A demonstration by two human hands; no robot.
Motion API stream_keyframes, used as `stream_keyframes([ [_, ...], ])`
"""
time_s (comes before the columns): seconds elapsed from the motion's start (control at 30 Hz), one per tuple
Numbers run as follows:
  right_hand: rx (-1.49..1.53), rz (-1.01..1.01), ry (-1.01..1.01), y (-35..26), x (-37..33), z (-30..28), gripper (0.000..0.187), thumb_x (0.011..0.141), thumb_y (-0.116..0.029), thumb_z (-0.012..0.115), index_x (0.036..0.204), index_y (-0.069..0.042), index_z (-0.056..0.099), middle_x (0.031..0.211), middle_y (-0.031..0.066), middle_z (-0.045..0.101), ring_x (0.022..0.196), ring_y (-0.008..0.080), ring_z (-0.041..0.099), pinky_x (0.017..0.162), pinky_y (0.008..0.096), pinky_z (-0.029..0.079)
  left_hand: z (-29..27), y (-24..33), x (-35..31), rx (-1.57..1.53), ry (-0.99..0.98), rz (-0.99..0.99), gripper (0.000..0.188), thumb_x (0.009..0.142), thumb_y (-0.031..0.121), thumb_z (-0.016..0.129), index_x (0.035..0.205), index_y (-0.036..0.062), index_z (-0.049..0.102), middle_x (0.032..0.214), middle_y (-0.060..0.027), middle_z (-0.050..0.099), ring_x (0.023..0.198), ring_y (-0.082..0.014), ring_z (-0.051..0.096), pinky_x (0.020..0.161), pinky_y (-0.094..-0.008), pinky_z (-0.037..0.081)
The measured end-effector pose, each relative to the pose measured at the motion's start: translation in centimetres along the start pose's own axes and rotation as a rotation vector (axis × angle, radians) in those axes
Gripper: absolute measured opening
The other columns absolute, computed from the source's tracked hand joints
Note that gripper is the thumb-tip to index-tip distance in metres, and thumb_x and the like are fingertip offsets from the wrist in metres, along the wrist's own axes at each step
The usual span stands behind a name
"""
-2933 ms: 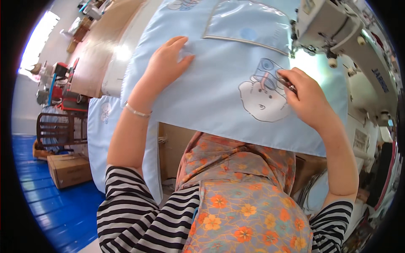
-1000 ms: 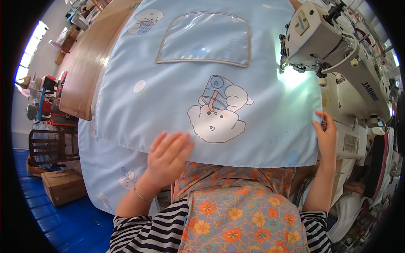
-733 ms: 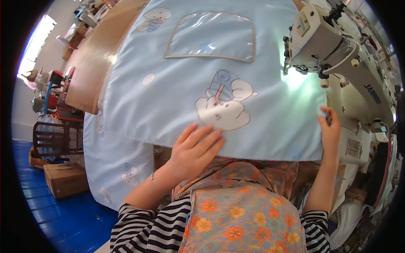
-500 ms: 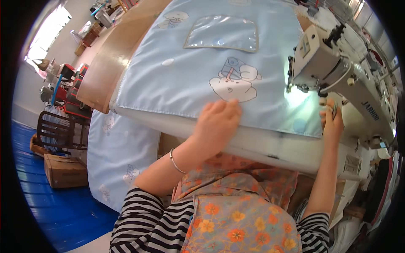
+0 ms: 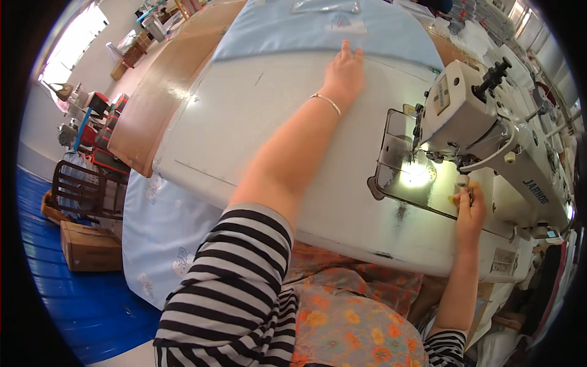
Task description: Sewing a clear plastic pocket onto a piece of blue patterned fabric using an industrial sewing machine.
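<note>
Floral apron [image 5: 351, 324] nearest, striped sleeve [image 5: 235, 263] over the left upper arm. Right hand [image 5: 469, 211] beside the sewing machine [image 5: 465, 104], fingers curled in — can't tell whether they grip anything. Second blue cloth [image 5: 162, 235] hangs left of the white table [image 5: 275, 153], long axis roughly up and down. Cardboard box [image 5: 92, 246] on the blue floor [image 5: 92, 318], contents hidden; dark chair [image 5: 85, 191] behind it. Left hand [image 5: 344, 76] reaches across the tabletop, fingers outstretched, not clenched, tips at the near edge of the light blue cloth [image 5: 275, 37]; can't tell if they press on it. That cloth lies at the table's far side — near edge running left to right, long axis unclear, far end cut off. Clear pocket [image 5: 327, 6] on it, partly out of view, contents unclear.
</note>
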State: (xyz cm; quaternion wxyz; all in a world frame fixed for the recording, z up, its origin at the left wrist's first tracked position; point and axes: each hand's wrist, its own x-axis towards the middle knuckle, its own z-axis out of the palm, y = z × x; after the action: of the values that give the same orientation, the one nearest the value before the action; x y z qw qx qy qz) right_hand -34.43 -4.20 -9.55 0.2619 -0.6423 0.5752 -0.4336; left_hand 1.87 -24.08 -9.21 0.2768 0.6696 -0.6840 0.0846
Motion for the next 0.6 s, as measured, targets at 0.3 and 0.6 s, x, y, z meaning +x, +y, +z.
stream_keyframes([
  [0.3, 0.154, 0.019, -0.051, 3.0, 0.7, -1.4, 0.025, 0.104, -0.012, 0.053, 0.126, -0.009, 0.066, 0.103, -0.0020, 0.062, 0.072, 0.0017, 0.041, 0.064, 0.0161, 0.037, -11.2, 4.1, -19.8, -0.205, -0.385, 0.721, 0.021, 0.081, 0.021, 0.060, 0.093, 0.0071, 0.069, 0.110, -0.0074, 0.062, 0.112, -0.0230, 0.055, 0.091, -0.0458, 0.047],
  [0.6, -0.016, 0.008, -0.107, 4.5, 2.9, -2.6, 0.027, 0.104, -0.015, 0.053, 0.126, -0.005, 0.065, 0.094, -0.0029, 0.060, 0.067, 0.0015, 0.035, 0.067, 0.0149, 0.038, -10.6, -16.6, -46.0, 0.371, -0.391, -0.496, 0.070, 0.083, 0.019, 0.066, 0.147, 0.0027, 0.042, 0.152, -0.0207, 0.040, 0.139, -0.0361, 0.040, 0.111, -0.0411, 0.037],
])
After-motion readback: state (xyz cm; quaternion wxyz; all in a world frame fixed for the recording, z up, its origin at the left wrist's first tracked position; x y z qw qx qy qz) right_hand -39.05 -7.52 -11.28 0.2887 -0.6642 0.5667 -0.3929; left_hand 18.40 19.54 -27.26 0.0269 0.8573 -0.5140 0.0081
